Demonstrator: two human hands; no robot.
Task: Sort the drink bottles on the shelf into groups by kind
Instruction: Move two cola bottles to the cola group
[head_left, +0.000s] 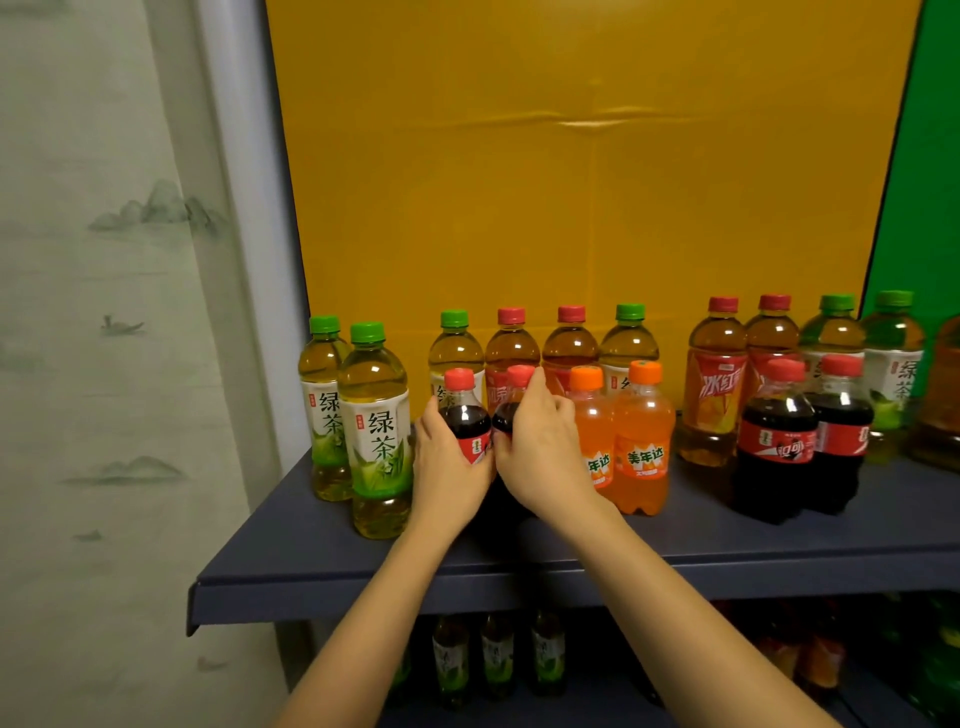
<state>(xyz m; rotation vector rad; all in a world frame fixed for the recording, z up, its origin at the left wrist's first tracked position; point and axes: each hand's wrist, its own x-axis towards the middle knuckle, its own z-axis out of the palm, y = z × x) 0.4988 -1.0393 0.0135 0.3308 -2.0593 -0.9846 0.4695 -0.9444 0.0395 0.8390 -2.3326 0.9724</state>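
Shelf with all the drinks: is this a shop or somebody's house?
Probably a pretend shop set up in a room, not a real one. The shelf holds rows of drinks, with more below, but behind it hangs a creased yellow sheet, and a painted curtain hangs beside it.

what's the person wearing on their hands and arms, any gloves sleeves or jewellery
Nothing that shows. The left hand and right hand are bare: no gloves, rings or bracelets visible. The left forearm and right forearm are uncovered down to the picture's bottom edge, with no sleeve, cuff or watch in view.
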